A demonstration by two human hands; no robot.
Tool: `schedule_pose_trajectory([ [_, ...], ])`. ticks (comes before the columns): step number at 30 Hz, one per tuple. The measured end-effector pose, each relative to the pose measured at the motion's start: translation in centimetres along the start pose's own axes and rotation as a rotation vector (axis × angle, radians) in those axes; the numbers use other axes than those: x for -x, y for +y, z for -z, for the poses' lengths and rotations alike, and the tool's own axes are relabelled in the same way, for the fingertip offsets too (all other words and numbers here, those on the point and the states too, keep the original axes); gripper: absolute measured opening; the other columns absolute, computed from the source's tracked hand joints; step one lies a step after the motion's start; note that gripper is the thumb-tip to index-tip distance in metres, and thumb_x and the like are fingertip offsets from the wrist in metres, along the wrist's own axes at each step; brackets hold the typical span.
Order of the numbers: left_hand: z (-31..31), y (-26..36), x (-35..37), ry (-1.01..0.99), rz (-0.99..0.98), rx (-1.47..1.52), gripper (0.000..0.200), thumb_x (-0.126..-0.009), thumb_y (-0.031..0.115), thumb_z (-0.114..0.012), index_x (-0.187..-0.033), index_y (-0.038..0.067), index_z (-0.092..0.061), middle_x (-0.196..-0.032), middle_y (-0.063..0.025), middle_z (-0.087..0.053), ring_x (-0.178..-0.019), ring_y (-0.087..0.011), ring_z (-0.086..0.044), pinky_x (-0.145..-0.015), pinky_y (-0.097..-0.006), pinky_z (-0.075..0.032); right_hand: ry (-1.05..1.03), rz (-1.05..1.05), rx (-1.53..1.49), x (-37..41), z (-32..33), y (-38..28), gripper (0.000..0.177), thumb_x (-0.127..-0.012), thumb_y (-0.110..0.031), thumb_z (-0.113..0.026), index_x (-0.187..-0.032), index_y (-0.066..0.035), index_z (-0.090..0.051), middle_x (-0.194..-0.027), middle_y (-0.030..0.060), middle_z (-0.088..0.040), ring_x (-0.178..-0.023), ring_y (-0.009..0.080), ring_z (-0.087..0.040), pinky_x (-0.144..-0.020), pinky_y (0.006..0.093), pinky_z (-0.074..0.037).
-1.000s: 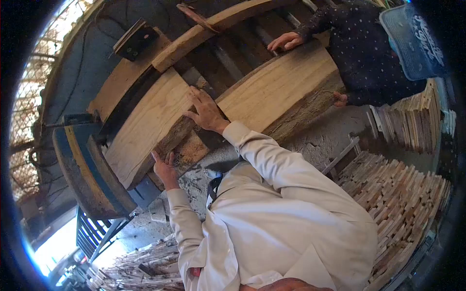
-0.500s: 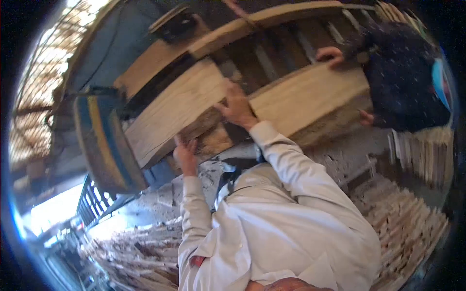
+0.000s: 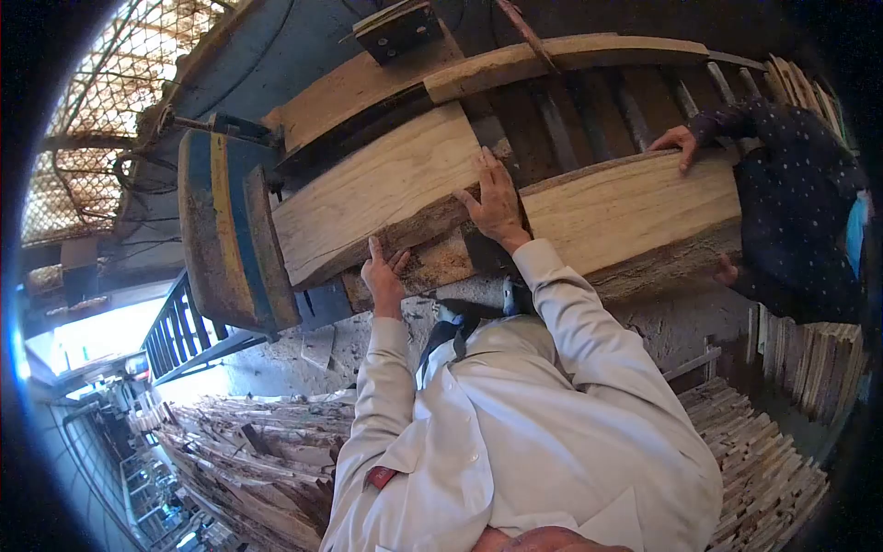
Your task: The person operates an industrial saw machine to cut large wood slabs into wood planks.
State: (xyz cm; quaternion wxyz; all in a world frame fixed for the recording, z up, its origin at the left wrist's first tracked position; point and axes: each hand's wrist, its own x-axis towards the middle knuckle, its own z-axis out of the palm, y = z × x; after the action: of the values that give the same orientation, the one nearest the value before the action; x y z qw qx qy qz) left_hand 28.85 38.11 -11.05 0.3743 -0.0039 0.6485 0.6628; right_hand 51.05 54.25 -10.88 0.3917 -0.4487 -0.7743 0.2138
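A thick wooden slab point(image 3: 377, 198) with a pale sawn top and a rough bark edge lies at an angle ahead of me. My left hand point(image 3: 384, 274) is at its near bark edge, fingers stretched out and apart. Against the slab's right end rests my right hand point(image 3: 495, 201), its fingers extended and the thumb spread. A second slab point(image 3: 635, 207), also bark-edged, lies to the right, a narrow gap from the first. One hand point(image 3: 678, 145) of a co-worker in a dark dotted sleeve is on its far edge.
A blue and yellow machine housing point(image 3: 225, 230) stands at the first slab's left end. A long curved board point(image 3: 570, 57) runs along the far side, beyond metal rollers point(image 3: 555, 124). Stacked wood strips point(image 3: 253, 442) lie behind me on the left, with more strips point(image 3: 750, 451) on the right.
The whole view has swung, so slabs, housing and co-worker appear farther right, and it is sharper now. My hands stay at the first slab's edge and end.
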Motion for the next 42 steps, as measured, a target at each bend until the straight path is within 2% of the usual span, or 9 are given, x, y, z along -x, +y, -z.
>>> schedule_pose_trajectory([
  [2, -0.1, 0.2, 0.4, -0.001, 0.004, -0.018, 0.057, -0.096, 0.042, -0.069, -0.122, -0.006, -0.05, -0.117, -0.0177, -0.061, -0.089, -0.0359, -0.072, -0.069, -0.0421, -0.065, -0.012, -0.003, -0.023, 0.0, -0.1, 0.1, 0.074, -0.095, -0.05, -0.063, -0.144, 0.001, -0.044, -0.153, 0.0266, -0.037, -0.14, 0.0457, -0.037, -0.118, 0.0517, -0.029],
  [5, -0.5, 0.3, 0.9, -0.018, -0.02, 0.048, 0.056, -0.097, 0.041, -0.068, -0.121, -0.006, -0.05, -0.111, -0.0173, -0.06, -0.088, -0.0365, -0.072, -0.068, -0.0434, -0.065, -0.029, 0.003, -0.058, -0.2, 0.0, 0.2, 0.073, -0.093, -0.047, -0.065, -0.144, 0.001, -0.044, -0.154, 0.025, -0.038, -0.141, 0.0439, -0.037, -0.118, 0.0518, -0.028],
  [6, -0.3, 0.1, 0.4, -0.011, 0.011, 0.048, 0.054, -0.097, 0.04, -0.069, -0.118, -0.006, -0.05, -0.112, -0.0187, -0.061, -0.088, -0.0361, -0.072, -0.068, -0.045, -0.064, 0.009, 0.033, -0.024, -0.3, 0.1, -0.3, 0.072, -0.09, -0.034, -0.073, -0.145, 0.002, -0.044, -0.148, 0.0261, -0.043, -0.136, 0.0434, -0.043, -0.115, 0.0491, -0.034],
  [12, -0.4, 0.0, 0.0, 0.061, 0.014, 0.042, 0.048, -0.096, 0.036, -0.071, -0.107, -0.005, -0.05, -0.104, -0.0213, -0.065, -0.075, -0.0344, -0.072, -0.06, -0.039, -0.066, -0.019, 0.009, 0.079, -0.7, 0.1, -0.7, 0.075, -0.092, -0.044, -0.069, -0.146, 0.002, -0.043, -0.151, 0.0257, -0.042, -0.141, 0.0406, -0.039, -0.12, 0.0493, -0.026],
  [18, -0.5, 0.2, 0.4, 0.029, -0.008, 0.058, 0.047, -0.095, 0.036, -0.072, -0.103, -0.007, -0.053, -0.098, -0.02, -0.066, -0.073, -0.0326, -0.072, -0.059, -0.0387, -0.065, -0.027, -0.011, 0.145, -0.7, -0.2, -0.9, 0.083, -0.09, -0.05, -0.069, -0.148, 0.001, -0.039, -0.152, 0.0247, -0.041, -0.142, 0.0393, -0.038, -0.121, 0.0498, -0.024],
  [21, -1.0, 0.9, 1.3, 0.009, 0.014, 0.197, 0.049, -0.095, 0.038, -0.072, -0.104, -0.007, -0.053, -0.096, -0.02, -0.066, -0.073, -0.0316, -0.072, -0.059, -0.0386, -0.065, -0.032, -0.055, 0.125, -0.6, -0.2, -1.0, 0.085, -0.089, -0.052, -0.07, -0.148, 0.0, -0.039, -0.151, 0.024, -0.042, -0.142, 0.0397, -0.038, -0.121, 0.0505, -0.025],
  [24, -1.1, 1.3, 1.3, 0.032, 0.032, 0.03, 0.05, -0.095, 0.038, -0.072, -0.105, -0.008, -0.053, -0.096, -0.0203, -0.066, -0.073, -0.0318, -0.072, -0.06, -0.0386, -0.065, -0.05, -0.078, 0.121, -0.7, -0.1, -1.2, 0.087, -0.087, -0.052, -0.071, -0.148, 0.001, -0.039, -0.151, 0.0234, -0.041, -0.142, 0.0393, -0.036, -0.123, 0.0509, -0.022],
  [34, -0.3, 1.5, 0.8, 0.017, 0.098, 0.052, 0.054, -0.094, 0.038, -0.073, -0.105, -0.011, -0.052, -0.092, -0.0213, -0.067, -0.071, -0.0323, -0.074, -0.053, -0.0351, -0.064, -0.03, -0.11, 0.095, -0.5, -0.1, -1.7, 0.087, -0.085, -0.054, -0.072, -0.147, -0.002, -0.041, -0.149, 0.022, -0.044, -0.141, 0.0379, -0.038, -0.122, 0.0504, -0.023],
  [42, 6.3, -0.6, 6.0, -0.331, 0.181, 0.044, 0.042, -0.1, 0.035, -0.064, -0.109, -0.006, -0.059, -0.1, -0.0218, -0.071, -0.082, -0.0275, -0.074, -0.072, -0.0363, -0.063, -0.037, -0.025, 0.286, -0.6, -0.1, -2.6, 0.076, -0.086, -0.054, -0.07, -0.144, -0.008, -0.049, -0.143, 0.0179, -0.051, -0.138, 0.0345, -0.042, -0.122, 0.0486, -0.022],
])
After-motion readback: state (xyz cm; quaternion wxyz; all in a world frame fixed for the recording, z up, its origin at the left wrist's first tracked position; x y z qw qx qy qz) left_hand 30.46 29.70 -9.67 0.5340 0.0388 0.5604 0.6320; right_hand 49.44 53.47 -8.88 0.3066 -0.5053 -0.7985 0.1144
